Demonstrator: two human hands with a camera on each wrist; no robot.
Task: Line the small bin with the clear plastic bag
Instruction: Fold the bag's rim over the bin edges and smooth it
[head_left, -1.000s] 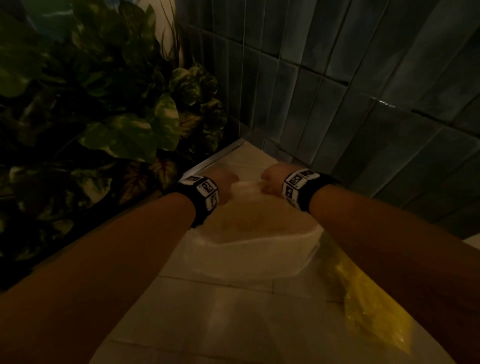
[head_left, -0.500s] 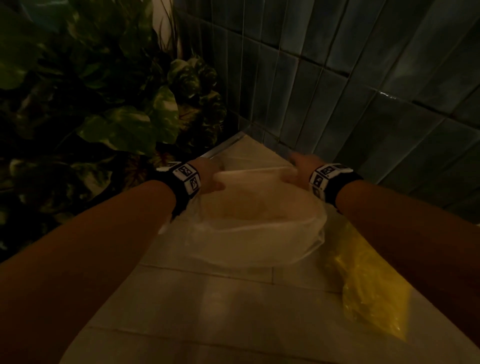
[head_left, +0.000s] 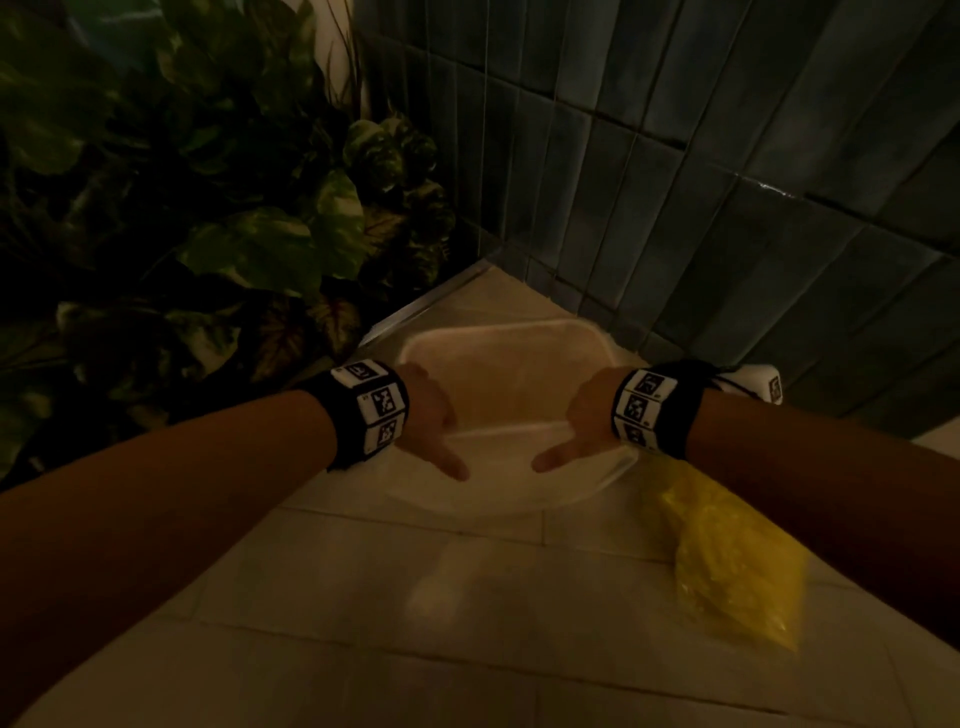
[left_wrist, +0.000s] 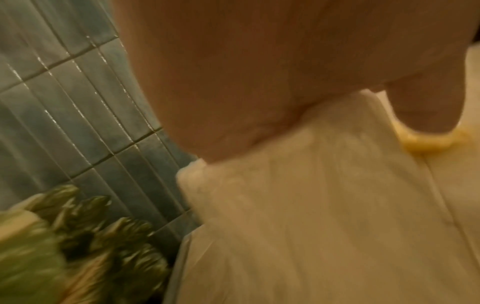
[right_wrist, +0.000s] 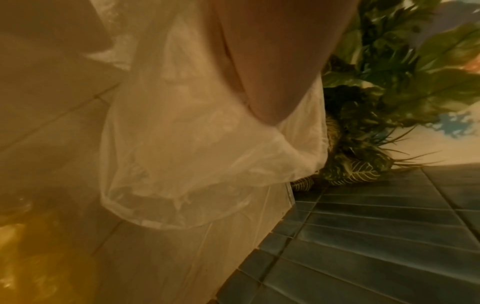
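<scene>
bin: the small bin (head_left: 501, 374) sits on the floor (head_left: 467, 623) in the corner, tight between the tiled wall (head_left: 675, 182) and the plant (head_left: 249, 218). It's dim in there, so the rim is about all I can make out.

bag: the clear bag (head_left: 498, 467) is already over the bin's mouth, with its edge stretched round the rim and a loose skirt of plastic hanging down the near side. The right wrist view shows that skirt (right_wrist: 182, 164) ballooning out, not lying flat.

left hand: the left hand (head_left: 428, 415) is at the left rim, fingers curled over the plastic where it wraps the edge, forefinger pointing in along the near side. Looks like a grip on the bag to me; the wrist view (left_wrist: 259, 72) is blurry but shows it bunched right under the hand.

right hand: the right hand (head_left: 582, 423) mirrors that at the right rim, holding the bag, forefinger out toward the middle.

done so far: I'd say most of it. Bag opened, dropped in, mouth folded over.

left to do: probably tugging the overhang down evenly and pushing the bag's bottom into the bin. Can't tell how deep it sits inside.

other stuff: a yellow bag (head_left: 727, 561) lies on the floor just right of the bin, not part of this.
</scene>
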